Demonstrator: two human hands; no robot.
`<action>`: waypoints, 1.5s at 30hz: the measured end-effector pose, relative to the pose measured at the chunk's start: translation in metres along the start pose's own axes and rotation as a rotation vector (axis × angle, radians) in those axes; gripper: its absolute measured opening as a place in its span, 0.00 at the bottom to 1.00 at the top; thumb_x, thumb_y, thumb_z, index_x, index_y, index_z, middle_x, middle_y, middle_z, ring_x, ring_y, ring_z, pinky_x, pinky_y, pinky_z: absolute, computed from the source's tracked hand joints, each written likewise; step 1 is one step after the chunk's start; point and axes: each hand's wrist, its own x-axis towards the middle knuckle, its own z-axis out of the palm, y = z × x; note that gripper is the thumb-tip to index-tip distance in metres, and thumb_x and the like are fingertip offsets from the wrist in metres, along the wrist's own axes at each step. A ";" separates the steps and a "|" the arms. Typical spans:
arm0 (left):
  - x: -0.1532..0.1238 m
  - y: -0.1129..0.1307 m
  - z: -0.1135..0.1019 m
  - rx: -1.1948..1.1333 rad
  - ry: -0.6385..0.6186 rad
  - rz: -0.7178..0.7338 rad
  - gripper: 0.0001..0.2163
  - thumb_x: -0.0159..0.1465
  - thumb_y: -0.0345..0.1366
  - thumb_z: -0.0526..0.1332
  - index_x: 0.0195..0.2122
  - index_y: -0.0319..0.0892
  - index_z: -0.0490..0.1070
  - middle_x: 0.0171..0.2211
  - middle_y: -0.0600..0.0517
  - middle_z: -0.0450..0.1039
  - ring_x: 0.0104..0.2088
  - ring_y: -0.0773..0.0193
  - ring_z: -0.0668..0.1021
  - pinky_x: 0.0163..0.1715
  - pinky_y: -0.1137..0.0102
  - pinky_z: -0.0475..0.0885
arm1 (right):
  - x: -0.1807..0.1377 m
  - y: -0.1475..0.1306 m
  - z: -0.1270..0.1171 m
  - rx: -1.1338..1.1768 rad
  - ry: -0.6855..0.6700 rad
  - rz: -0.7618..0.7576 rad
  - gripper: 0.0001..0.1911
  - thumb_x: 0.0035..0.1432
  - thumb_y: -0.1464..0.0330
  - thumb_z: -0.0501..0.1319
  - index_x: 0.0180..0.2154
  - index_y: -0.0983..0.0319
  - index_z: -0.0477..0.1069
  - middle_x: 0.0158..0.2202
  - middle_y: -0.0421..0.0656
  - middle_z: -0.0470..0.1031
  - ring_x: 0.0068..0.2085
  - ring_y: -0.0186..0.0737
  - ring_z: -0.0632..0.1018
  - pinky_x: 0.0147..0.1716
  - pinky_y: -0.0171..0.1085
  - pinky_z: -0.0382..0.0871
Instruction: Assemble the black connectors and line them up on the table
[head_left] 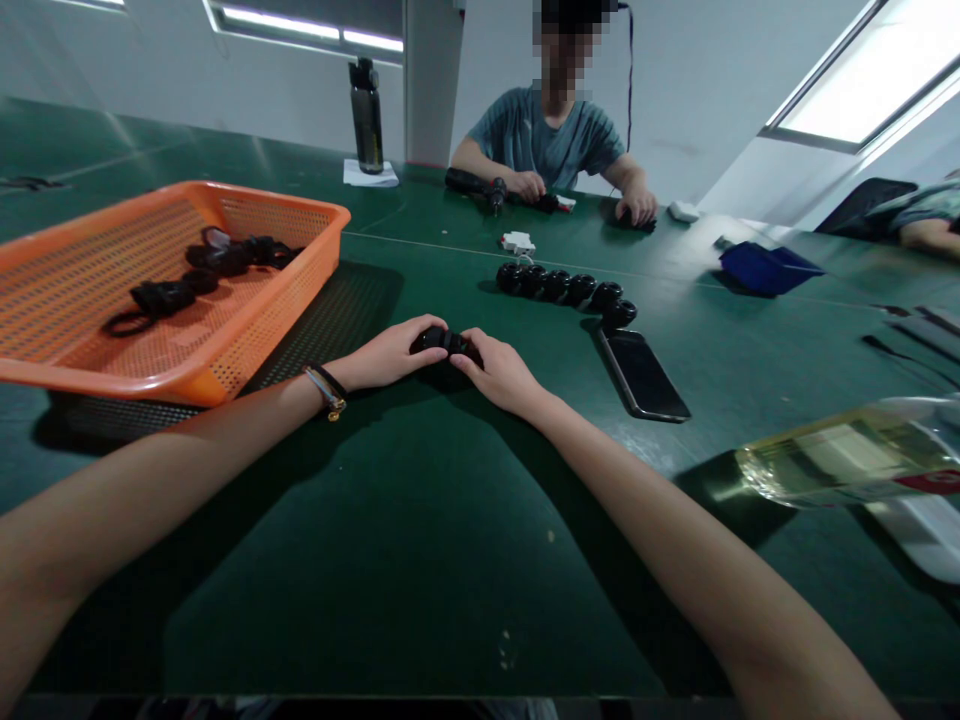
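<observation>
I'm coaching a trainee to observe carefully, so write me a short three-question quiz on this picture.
1. True or false: the left hand and the right hand both hold black parts.
2. Fill in: the orange plastic basket stands on the person's ____ side.
3. What flat device lies at the near end of the row of black round parts?

Key: 1. True. 2. Left. 3. A smartphone.
</observation>
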 end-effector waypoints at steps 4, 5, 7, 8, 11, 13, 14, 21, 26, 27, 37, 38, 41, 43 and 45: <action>0.000 0.000 0.000 -0.002 -0.003 0.002 0.20 0.58 0.44 0.52 0.47 0.37 0.62 0.45 0.45 0.67 0.43 0.56 0.71 0.45 0.63 0.64 | 0.000 0.000 0.000 0.005 0.001 0.005 0.11 0.58 0.65 0.53 0.41 0.65 0.64 0.33 0.45 0.72 0.33 0.38 0.71 0.31 0.35 0.61; 0.000 0.000 0.000 -0.002 -0.004 0.002 0.20 0.58 0.44 0.52 0.47 0.37 0.62 0.45 0.45 0.67 0.43 0.56 0.71 0.45 0.62 0.64 | 0.000 0.000 0.000 0.005 0.001 0.005 0.11 0.58 0.65 0.53 0.41 0.65 0.64 0.34 0.45 0.72 0.33 0.37 0.71 0.32 0.35 0.61; 0.000 0.001 0.000 -0.001 -0.004 0.002 0.20 0.58 0.44 0.52 0.48 0.37 0.62 0.45 0.45 0.67 0.43 0.56 0.71 0.45 0.63 0.64 | 0.001 0.001 0.001 -0.002 -0.001 0.006 0.12 0.58 0.65 0.53 0.41 0.65 0.64 0.34 0.46 0.72 0.33 0.38 0.71 0.32 0.35 0.61; 0.000 0.001 0.000 -0.002 -0.004 0.002 0.20 0.58 0.44 0.52 0.47 0.37 0.62 0.45 0.45 0.67 0.43 0.56 0.71 0.45 0.63 0.64 | 0.001 0.001 0.001 -0.007 -0.001 0.006 0.12 0.58 0.65 0.53 0.41 0.65 0.64 0.34 0.46 0.72 0.34 0.38 0.71 0.32 0.35 0.61; -0.001 0.002 0.000 -0.002 -0.007 -0.001 0.21 0.58 0.45 0.51 0.47 0.36 0.62 0.45 0.44 0.67 0.43 0.56 0.71 0.45 0.62 0.64 | 0.001 0.001 0.002 -0.014 0.004 0.005 0.12 0.58 0.65 0.53 0.41 0.65 0.64 0.34 0.46 0.72 0.34 0.38 0.71 0.32 0.35 0.61; -0.001 0.002 0.000 0.002 -0.011 -0.004 0.21 0.58 0.45 0.51 0.47 0.37 0.62 0.45 0.44 0.67 0.43 0.56 0.71 0.45 0.62 0.64 | 0.001 0.001 0.002 -0.018 0.006 0.003 0.11 0.58 0.65 0.53 0.40 0.65 0.64 0.34 0.46 0.72 0.33 0.38 0.71 0.32 0.34 0.60; -0.001 0.002 0.000 0.004 -0.012 -0.003 0.21 0.58 0.45 0.51 0.47 0.37 0.62 0.45 0.44 0.67 0.43 0.56 0.71 0.45 0.62 0.64 | 0.001 0.001 0.001 -0.020 0.005 0.002 0.11 0.58 0.65 0.53 0.40 0.65 0.64 0.34 0.45 0.72 0.33 0.38 0.71 0.32 0.34 0.60; -0.001 0.001 0.000 0.010 -0.006 0.007 0.21 0.58 0.46 0.51 0.48 0.37 0.62 0.45 0.45 0.68 0.42 0.56 0.71 0.45 0.63 0.64 | 0.000 0.001 0.001 -0.007 0.008 -0.015 0.11 0.58 0.64 0.52 0.40 0.65 0.64 0.33 0.45 0.71 0.32 0.37 0.71 0.31 0.34 0.60; -0.001 0.001 0.000 0.009 -0.005 0.014 0.21 0.58 0.46 0.51 0.48 0.37 0.62 0.45 0.45 0.67 0.43 0.56 0.71 0.45 0.63 0.64 | 0.000 0.000 0.001 -0.002 0.006 -0.009 0.11 0.58 0.64 0.52 0.40 0.65 0.64 0.33 0.45 0.71 0.32 0.37 0.71 0.30 0.34 0.60; -0.001 0.001 0.000 0.009 -0.005 0.015 0.21 0.58 0.46 0.51 0.48 0.37 0.62 0.45 0.45 0.67 0.43 0.56 0.71 0.45 0.63 0.64 | 0.000 0.000 0.001 -0.005 0.004 -0.007 0.11 0.58 0.65 0.52 0.40 0.65 0.64 0.33 0.45 0.71 0.32 0.37 0.71 0.31 0.34 0.61; -0.001 0.000 0.000 0.006 -0.004 0.010 0.21 0.58 0.45 0.52 0.48 0.37 0.62 0.45 0.45 0.68 0.43 0.56 0.71 0.45 0.63 0.64 | 0.000 0.000 0.000 -0.023 -0.008 -0.006 0.12 0.58 0.65 0.52 0.41 0.66 0.64 0.34 0.46 0.72 0.33 0.38 0.71 0.31 0.35 0.61; -0.001 0.000 0.000 0.004 -0.003 0.011 0.21 0.58 0.45 0.52 0.48 0.37 0.62 0.45 0.45 0.68 0.43 0.56 0.71 0.45 0.63 0.64 | 0.000 0.000 0.000 -0.030 -0.005 -0.008 0.12 0.58 0.65 0.52 0.41 0.65 0.63 0.35 0.46 0.72 0.34 0.38 0.71 0.32 0.35 0.61; -0.001 0.000 0.001 0.003 -0.001 0.012 0.21 0.58 0.45 0.52 0.47 0.37 0.62 0.45 0.44 0.68 0.42 0.56 0.71 0.45 0.63 0.64 | 0.000 -0.001 0.000 -0.041 -0.001 -0.008 0.12 0.58 0.65 0.52 0.41 0.65 0.63 0.35 0.46 0.72 0.34 0.38 0.71 0.32 0.35 0.60; -0.001 0.001 0.001 0.003 -0.003 0.008 0.20 0.58 0.45 0.52 0.47 0.37 0.62 0.45 0.44 0.68 0.42 0.56 0.71 0.44 0.63 0.64 | 0.000 -0.001 0.000 -0.037 -0.006 -0.003 0.12 0.58 0.65 0.52 0.41 0.65 0.63 0.35 0.46 0.72 0.34 0.38 0.71 0.32 0.35 0.60; -0.001 0.001 0.001 0.002 -0.005 0.004 0.20 0.58 0.44 0.52 0.47 0.37 0.62 0.45 0.44 0.68 0.42 0.56 0.71 0.44 0.63 0.64 | 0.000 -0.001 0.000 -0.032 -0.009 -0.005 0.12 0.58 0.65 0.52 0.41 0.65 0.63 0.35 0.46 0.72 0.34 0.38 0.71 0.32 0.35 0.60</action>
